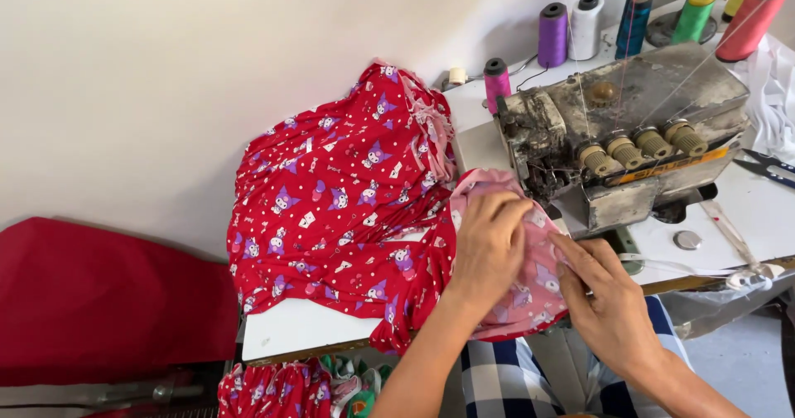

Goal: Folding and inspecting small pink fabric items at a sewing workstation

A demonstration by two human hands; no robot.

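Head view: left hand (pixel 490 240) and right hand (pixel 609 298) press flat, fingers extended, on pink printed fabric (pixel 530 302) at the worn grey overlock machine (pixel 629 128) — red printed garments (pixel 339 203) piled beside, seemingly sewn.

- Single head view, looking down and forward from above the near edge of the sewing table (pixel 298 329)
- Close in; it faces the wall (pixel 166 79) behind the table's far edge

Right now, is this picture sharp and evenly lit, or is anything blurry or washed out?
Head view: soft, even daylight, no hard shadows; the wall looks pale and slightly washed out. The left hand, right hand and pink fabric are a little soft; the sewing machine and thread cones read clearly. The table edge bows slightly, as with a wide lens.
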